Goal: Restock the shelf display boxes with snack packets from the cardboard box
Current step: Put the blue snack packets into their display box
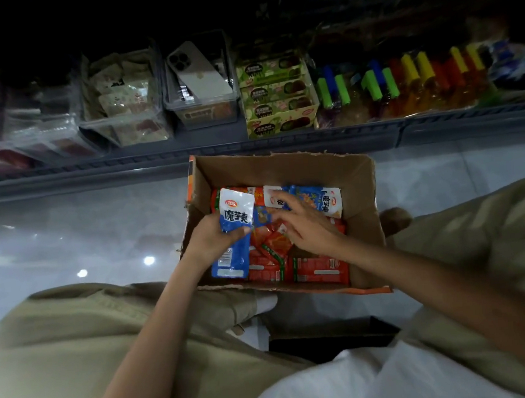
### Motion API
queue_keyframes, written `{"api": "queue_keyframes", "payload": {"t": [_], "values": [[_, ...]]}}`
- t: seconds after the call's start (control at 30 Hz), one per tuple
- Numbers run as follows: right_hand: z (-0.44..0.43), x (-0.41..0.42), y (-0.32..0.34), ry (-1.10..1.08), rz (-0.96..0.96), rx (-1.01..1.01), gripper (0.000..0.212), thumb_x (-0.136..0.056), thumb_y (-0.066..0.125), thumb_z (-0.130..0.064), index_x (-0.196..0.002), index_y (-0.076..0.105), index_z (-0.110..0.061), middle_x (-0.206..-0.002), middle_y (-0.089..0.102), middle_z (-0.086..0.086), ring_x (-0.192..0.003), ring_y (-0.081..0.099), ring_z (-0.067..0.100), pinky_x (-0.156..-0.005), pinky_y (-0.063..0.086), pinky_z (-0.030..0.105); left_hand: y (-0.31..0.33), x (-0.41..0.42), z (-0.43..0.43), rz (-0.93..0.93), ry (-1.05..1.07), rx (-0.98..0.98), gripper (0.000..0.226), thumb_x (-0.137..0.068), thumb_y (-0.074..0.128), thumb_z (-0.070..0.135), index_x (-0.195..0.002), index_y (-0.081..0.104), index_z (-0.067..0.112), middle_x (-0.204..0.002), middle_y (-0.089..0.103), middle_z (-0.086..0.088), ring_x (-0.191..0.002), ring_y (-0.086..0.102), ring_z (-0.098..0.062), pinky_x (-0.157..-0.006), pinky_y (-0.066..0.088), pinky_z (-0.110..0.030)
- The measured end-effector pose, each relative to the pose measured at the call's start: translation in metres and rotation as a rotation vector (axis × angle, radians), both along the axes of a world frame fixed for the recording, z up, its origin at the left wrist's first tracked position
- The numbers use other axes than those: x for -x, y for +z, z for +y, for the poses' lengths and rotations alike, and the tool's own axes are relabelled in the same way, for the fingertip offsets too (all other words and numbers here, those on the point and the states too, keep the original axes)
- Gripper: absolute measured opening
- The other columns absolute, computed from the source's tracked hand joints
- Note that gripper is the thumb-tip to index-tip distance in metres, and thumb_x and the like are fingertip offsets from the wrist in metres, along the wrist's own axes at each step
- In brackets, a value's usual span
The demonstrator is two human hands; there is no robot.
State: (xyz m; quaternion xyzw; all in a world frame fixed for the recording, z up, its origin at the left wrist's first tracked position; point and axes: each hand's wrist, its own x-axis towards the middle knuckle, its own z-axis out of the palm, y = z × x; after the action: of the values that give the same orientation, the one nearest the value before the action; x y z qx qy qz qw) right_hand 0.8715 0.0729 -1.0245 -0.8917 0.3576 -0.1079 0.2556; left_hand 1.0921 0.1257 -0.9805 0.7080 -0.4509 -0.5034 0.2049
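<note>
Shelf [188, 162] runs across the far side, with clear display boxes [115, 129] on it. Cardboard box [284, 168] sits open on the floor just before it. Red packets [321, 271] cover its bottom, blue packets [310, 197] lie at the back. Left hand [214, 239] grips a blue-and-white packet [237, 212] over the box's left side. Right hand [309, 225] is over the packets, fingers spread wide; contact unclear.

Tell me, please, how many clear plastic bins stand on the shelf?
3: the left bin, the middle bin with beige packets, the right bin holding a phone. Others may hide in the dark.
</note>
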Motion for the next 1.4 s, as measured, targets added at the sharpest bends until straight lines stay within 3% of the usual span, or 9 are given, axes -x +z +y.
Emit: {"api": "queue_keyframes", "payload": {"t": [0.17,0.3,0.4,0.57,0.77,0.83,0.97,1.17,1.4], "values": [[-0.023,0.019,-0.059,-0.314,0.583,-0.506,0.056,-0.088,0.056,-0.047,-0.141,0.039,-0.034,-0.157,-0.016,0.009,-0.143,-0.013,0.034,-0.118,0.004,0.049,-0.001,-0.005,0.001,0.002,0.149,-0.001,0.034,-0.086,0.067,0.024,-0.116,0.054,0.016,-0.12,0.063,-0.006,-0.102,0.064,-0.024,-0.079,0.052,-0.032],[-0.02,0.017,-0.047,-0.266,0.621,-0.646,0.058,-0.097,0.045,-0.037,-0.149,0.021,-0.025,-0.156,-0.01,0.01,-0.144,-0.005,0.036,-0.118,0.009,0.048,0.005,-0.002,0.005,-0.05,0.134,0.0,0.035,-0.088,0.065,0.022,-0.119,0.052,0.016,-0.125,0.061,-0.007,-0.109,0.061,-0.026,-0.086,0.052,-0.039],[-0.023,0.016,-0.061,-0.338,0.696,-0.654,0.066,-0.095,0.048,-0.015,-0.15,0.012,-0.012,-0.155,-0.021,0.012,-0.142,0.021,0.034,-0.109,0.034,0.039,0.005,-0.001,0.005,-0.067,0.11,-0.009,0.036,-0.089,0.063,0.022,-0.121,0.05,0.015,-0.127,0.06,-0.007,-0.109,0.06,-0.026,-0.085,0.05,-0.035],[-0.018,0.02,-0.066,-0.357,0.672,-0.411,0.066,-0.092,0.051,-0.024,-0.147,0.02,-0.004,-0.154,0.019,0.012,-0.131,0.037,0.027,-0.105,0.034,0.038,0.0,0.0,0.001,-0.029,0.143,0.016,0.043,-0.09,0.062,0.017,-0.129,0.044,0.013,-0.13,0.057,-0.008,-0.114,0.058,-0.027,-0.089,0.05,-0.039],[-0.005,0.017,-0.019,-0.193,0.454,-0.411,0.043,-0.096,0.047,-0.025,-0.135,0.044,-0.007,-0.143,0.037,0.003,-0.098,0.058,0.016,-0.078,0.05,0.025,-0.005,-0.003,0.001,0.005,0.217,0.131,0.082,-0.083,0.066,-0.002,-0.142,0.013,0.018,-0.132,0.044,-0.002,-0.115,0.053,-0.019,-0.09,0.051,-0.041],[0.001,0.018,0.006,-0.14,0.331,-0.401,0.038,-0.096,0.048,-0.022,-0.131,0.051,-0.009,-0.14,0.04,-0.003,-0.09,0.059,0.011,-0.075,0.052,0.024,-0.006,-0.003,0.001,-0.034,0.182,0.114,0.073,-0.085,0.064,-0.001,-0.142,0.023,0.021,-0.13,0.043,0.003,-0.115,0.051,-0.015,-0.089,0.049,-0.037],[0.014,0.019,0.056,0.045,0.116,-0.315,0.032,-0.095,0.049,-0.017,-0.125,0.059,-0.013,-0.135,0.046,-0.009,-0.116,0.045,0.002,-0.098,0.042,0.022,-0.005,-0.002,-0.001,-0.179,0.042,0.022,0.018,-0.097,0.05,0.011,-0.11,0.06,0.018,-0.131,0.056,-0.007,-0.122,0.051,-0.022,-0.092,0.046,-0.031],[0.022,0.016,0.085,0.166,-0.076,-0.344,0.04,-0.094,0.048,-0.011,-0.133,0.051,-0.015,-0.14,0.041,-0.011,-0.124,0.041,0.004,-0.098,0.044,0.024,0.032,0.027,0.006,0.24,0.207,-0.026,0.03,-0.102,0.034,0.034,-0.096,0.062,0.023,-0.116,0.06,-0.006,-0.104,0.06,-0.017,-0.088,0.048,-0.028],[0.017,0.017,0.095,0.173,-0.106,-0.276,0.043,-0.093,0.049,-0.009,-0.136,0.049,-0.012,-0.142,0.04,-0.012,-0.13,0.028,-0.003,-0.106,0.021,0.01,0.056,0.041,0.019,0.266,0.214,0.185,0.024,-0.087,0.062,0.007,-0.108,0.051,0.006,-0.105,0.064,-0.003,-0.084,0.066,0.0,-0.066,0.052,-0.016]]}}
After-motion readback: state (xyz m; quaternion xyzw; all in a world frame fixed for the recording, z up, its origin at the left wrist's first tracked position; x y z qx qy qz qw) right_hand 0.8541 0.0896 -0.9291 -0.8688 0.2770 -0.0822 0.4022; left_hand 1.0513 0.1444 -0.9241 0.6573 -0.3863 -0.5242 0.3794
